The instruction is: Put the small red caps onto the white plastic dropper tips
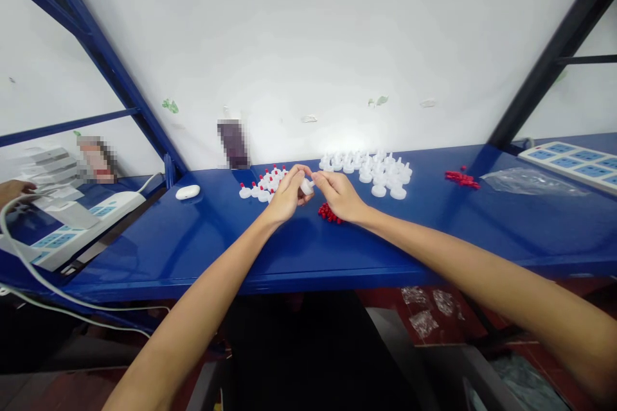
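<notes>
My left hand (288, 195) is closed around a white plastic nozzle cap (307, 187), its spout turned to the right. Thumb and forefinger of my right hand (341, 195) are pinched together at the spout's tip; whatever lies between them is hidden. Under my right hand is a pile of small red caps (328, 212). To the left of my hands stand several white nozzle caps with red tips (263, 193), partly covered by my left hand. Many nozzle caps without red tips (385, 170) stand behind and to the right.
More red pieces (461, 178) and a clear plastic bag (530, 181) lie on the blue table (202, 257) at right. A white oval case (187, 192) is at left. Power strips (573, 164) flank the table. Another person's hand (17, 191) shows at far left.
</notes>
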`<state>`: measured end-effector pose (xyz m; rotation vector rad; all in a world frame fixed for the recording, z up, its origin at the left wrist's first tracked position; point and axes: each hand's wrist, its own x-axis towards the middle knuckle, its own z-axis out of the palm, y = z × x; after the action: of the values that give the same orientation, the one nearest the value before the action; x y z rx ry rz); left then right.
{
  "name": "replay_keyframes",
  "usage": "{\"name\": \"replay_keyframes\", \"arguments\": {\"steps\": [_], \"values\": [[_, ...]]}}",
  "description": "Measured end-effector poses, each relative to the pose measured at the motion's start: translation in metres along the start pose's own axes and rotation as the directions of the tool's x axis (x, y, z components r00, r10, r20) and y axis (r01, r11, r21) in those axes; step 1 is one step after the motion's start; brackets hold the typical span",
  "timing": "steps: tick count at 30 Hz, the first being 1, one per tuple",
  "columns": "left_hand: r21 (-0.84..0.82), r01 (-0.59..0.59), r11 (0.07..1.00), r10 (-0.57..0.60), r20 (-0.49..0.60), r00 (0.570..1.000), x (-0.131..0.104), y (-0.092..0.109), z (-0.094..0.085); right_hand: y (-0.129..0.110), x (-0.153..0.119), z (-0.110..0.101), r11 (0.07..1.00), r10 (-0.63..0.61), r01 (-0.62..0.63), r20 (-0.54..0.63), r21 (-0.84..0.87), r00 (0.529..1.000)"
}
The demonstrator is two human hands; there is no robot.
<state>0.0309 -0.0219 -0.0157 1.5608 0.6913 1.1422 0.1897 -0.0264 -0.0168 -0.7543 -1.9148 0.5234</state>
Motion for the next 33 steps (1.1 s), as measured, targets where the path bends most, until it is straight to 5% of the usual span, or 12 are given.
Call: {"name": "replay_keyframes", "arguments": {"steps": [5, 8, 12, 16, 19, 23, 27, 30, 33], "values": [[-0.169, 0.297, 0.94, -0.271, 0.161, 0.949, -0.002, 0.01, -0.002, 0.003, -0.001, -0.007, 0.938, -0.239, 0.269, 0.156, -0.217, 0.958], [-0.182, 0.326, 0.927, -0.295, 0.181, 0.938, -0.004, 0.014, -0.005, 0.002, -0.002, -0.012, 0.891, -0.334, 0.381, 0.213, -0.247, 0.918], [-0.111, 0.26, 0.959, -0.253, 0.074, 0.965, -0.001, 0.011, -0.007, 0.001, 0.0, -0.014, 0.879, -0.333, 0.395, 0.248, -0.268, 0.91], [0.301, -0.048, 0.952, 0.082, -0.103, 0.991, 0.001, 0.001, -0.011, 0.014, 0.005, -0.02, 0.918, -0.221, 0.297, 0.281, -0.263, 0.934], [0.603, -0.166, 0.781, 0.225, -0.024, 0.974, -0.001, -0.008, -0.016, 0.033, 0.01, -0.036, 0.902, -0.062, 0.163, 0.255, -0.4, 0.965], [0.746, -0.175, 0.643, 0.212, 0.046, 0.976, -0.002, -0.017, -0.023, 0.057, 0.015, -0.072, 0.668, 0.163, -0.06, 0.067, -0.742, 0.984], [0.827, -0.141, 0.545, 0.195, 0.038, 0.98, -0.002, -0.019, -0.027, 0.069, 0.017, -0.096, 0.423, 0.374, -0.254, -0.088, -0.87, 0.923], [0.882, -0.156, 0.444, 0.146, 0.101, 0.984, -0.003, -0.018, -0.028, 0.071, 0.018, -0.098, 0.388, 0.482, -0.262, -0.048, -0.883, 0.875], [0.926, -0.201, 0.321, 0.151, 0.159, 0.976, -0.003, -0.018, -0.029, 0.065, 0.019, -0.089, 0.453, 0.449, -0.193, 0.035, -0.87, 0.893]]}}
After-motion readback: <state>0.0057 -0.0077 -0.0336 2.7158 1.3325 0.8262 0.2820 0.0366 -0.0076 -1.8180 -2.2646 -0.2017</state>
